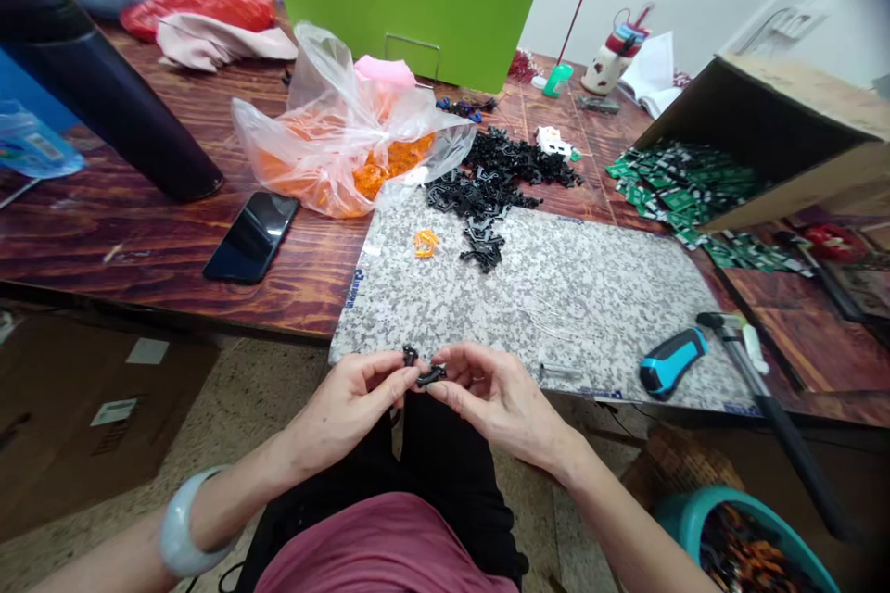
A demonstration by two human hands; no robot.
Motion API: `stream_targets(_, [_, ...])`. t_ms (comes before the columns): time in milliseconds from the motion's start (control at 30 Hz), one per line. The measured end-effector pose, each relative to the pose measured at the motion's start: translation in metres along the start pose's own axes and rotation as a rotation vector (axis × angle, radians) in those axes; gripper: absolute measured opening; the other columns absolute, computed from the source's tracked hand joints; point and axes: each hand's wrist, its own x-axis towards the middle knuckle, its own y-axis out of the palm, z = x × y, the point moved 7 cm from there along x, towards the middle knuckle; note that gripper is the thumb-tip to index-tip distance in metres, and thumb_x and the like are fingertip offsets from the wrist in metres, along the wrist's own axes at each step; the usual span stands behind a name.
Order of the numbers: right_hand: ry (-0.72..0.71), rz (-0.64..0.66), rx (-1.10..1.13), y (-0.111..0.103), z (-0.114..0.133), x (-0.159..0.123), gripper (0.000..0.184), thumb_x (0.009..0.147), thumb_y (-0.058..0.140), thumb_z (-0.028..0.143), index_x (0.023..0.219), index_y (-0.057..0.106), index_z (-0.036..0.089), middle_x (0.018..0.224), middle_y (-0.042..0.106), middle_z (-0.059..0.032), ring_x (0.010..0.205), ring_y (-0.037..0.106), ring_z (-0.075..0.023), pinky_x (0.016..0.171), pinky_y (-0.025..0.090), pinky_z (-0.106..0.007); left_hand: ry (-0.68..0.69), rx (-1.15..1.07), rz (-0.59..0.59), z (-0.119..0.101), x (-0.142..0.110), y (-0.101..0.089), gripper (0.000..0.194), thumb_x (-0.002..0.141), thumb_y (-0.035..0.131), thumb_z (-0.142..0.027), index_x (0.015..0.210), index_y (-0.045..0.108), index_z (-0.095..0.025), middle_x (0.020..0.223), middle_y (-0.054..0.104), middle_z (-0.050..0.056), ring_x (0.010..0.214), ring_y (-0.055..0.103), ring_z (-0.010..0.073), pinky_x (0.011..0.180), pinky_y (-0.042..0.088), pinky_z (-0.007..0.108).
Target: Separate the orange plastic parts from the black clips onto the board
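Just over the near edge of the speckled stone slab [528,287], my left hand [358,394] pinches a small black plastic part [410,355] between thumb and fingers. Beside it, my right hand [490,389] grips another small black plastic piece [432,375]. The two pieces nearly touch; whether they are joined cannot be made out. Farther up on the slab lie a few small orange plastic parts [425,244]. A heap of black plastic parts [493,171] spreads across the slab's far edge onto the wooden table.
A clear bag of orange parts [348,153] and a phone [251,236] lie to the left. At right are a blue-black tool handle [673,361], a hammer [771,408] and a cardboard box [799,130] spilling green circuit boards [685,181]. A teal bucket [685,510] stands below.
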Motion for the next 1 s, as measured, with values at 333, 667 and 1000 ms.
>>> stream_targets(333, [0.095, -0.076, 0.414, 0.001, -0.010, 0.006, 0.025, 0.075, 0.068, 0.038, 0.083, 0.060, 0.015, 0.062, 0.062, 0.0017, 0.050, 0.057, -0.0088, 0.050, 0.049, -0.021, -0.036, -0.135, -0.150, 0.000, 0.005, -0.012, 0.030, 0.086, 0.054, -0.037, 0.102, 0.066, -0.014, 0.066, 0.057, -0.001, 0.062, 0.050, 0.0126, 0.060, 0.042, 0.023])
stream_targets(667, [0.039, -0.206, 0.451, 0.006, -0.002, 0.012, 0.026, 0.077, 0.066, 0.041, 0.081, 0.060, 0.015, 0.068, 0.065, -0.0018, 0.056, 0.063, -0.0126, 0.046, 0.048, -0.021, 0.128, -0.226, -0.223, -0.013, 0.010, -0.006, 0.023, 0.089, 0.051, -0.028, 0.097, 0.070, -0.017, 0.099, 0.067, 0.005, 0.093, 0.058, 0.0199, 0.080, 0.046, 0.026])
stream_targets(1000, [-0.181, -0.180, 0.030, -0.008, 0.027, 0.020, 0.019, 0.087, 0.056, 0.034, 0.090, 0.065, 0.018, 0.081, 0.063, -0.0030, 0.069, 0.058, -0.0122, 0.059, 0.046, -0.022, 0.196, -0.122, -0.017, -0.022, 0.007, 0.002, 0.026, 0.096, 0.037, -0.027, 0.083, 0.057, -0.017, 0.075, 0.057, 0.000, 0.071, 0.054, 0.0132, 0.068, 0.044, 0.023])
